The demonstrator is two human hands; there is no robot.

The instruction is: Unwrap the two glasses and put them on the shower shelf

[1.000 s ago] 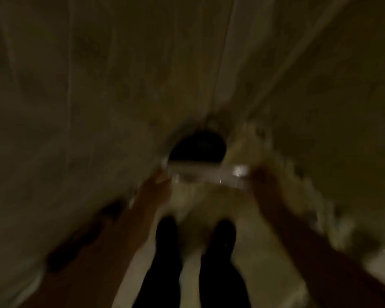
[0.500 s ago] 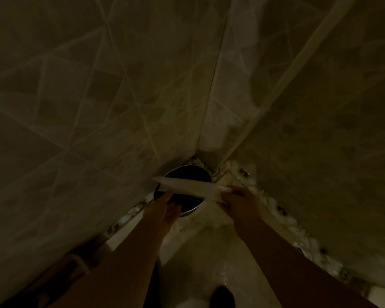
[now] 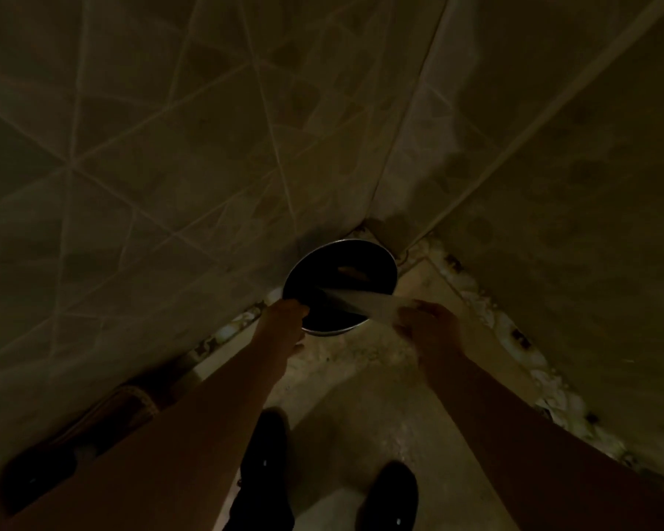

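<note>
A white paper wrapper (image 3: 361, 302) stretches over a round dark bin (image 3: 342, 279) with a metal rim, which stands on the floor in the tiled corner. My right hand (image 3: 428, 327) pinches the wrapper's right end. My left hand (image 3: 284, 320) hovers at the bin's left rim with curled fingers, close to the wrapper's left end; in the dim light its contact with the paper is unclear. No glass and no shower shelf shows in this view.
Tiled walls (image 3: 169, 166) close in on the left and right and meet behind the bin. My two black shoes (image 3: 388, 492) stand on the pale floor. A woven item (image 3: 127, 406) and a dark object (image 3: 35, 477) lie along the left wall.
The view has steadied and tilted down toward the bin. Both hands have lowered the wrapper closer over the bin's opening, and its left end now dips inside.
</note>
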